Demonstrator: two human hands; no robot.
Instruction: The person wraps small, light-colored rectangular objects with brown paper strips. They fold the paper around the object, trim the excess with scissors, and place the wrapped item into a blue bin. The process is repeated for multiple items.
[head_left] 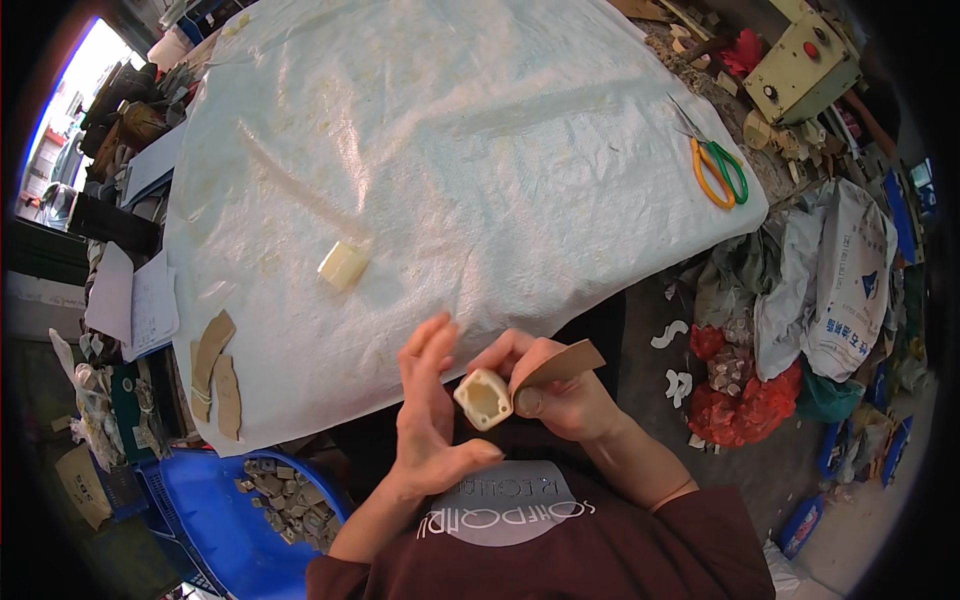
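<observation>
My right hand (570, 405) is closed on a small cream-coloured hollow part (484, 400), whose open end and small corner holes face up. Between the same hand's thumb and fingers sticks out a curved brown strip (568, 364), perhaps sandpaper or cardboard. My left hand (425, 415) is just left of the part, thumb and fingers spread, holding nothing. Farther off on the white sheet (400, 150) lies a similar cream block (343, 266). More brown strips (228, 395) lie at the sheet's left edge.
Scissors with orange and green handles (718, 172) lie at the sheet's right edge. Below left stands a blue basin (235, 545) with several small grey-brown pieces (288, 500). Bags, including a red one (745, 410), crowd the floor at right. A beige control box (803, 67) sits far right.
</observation>
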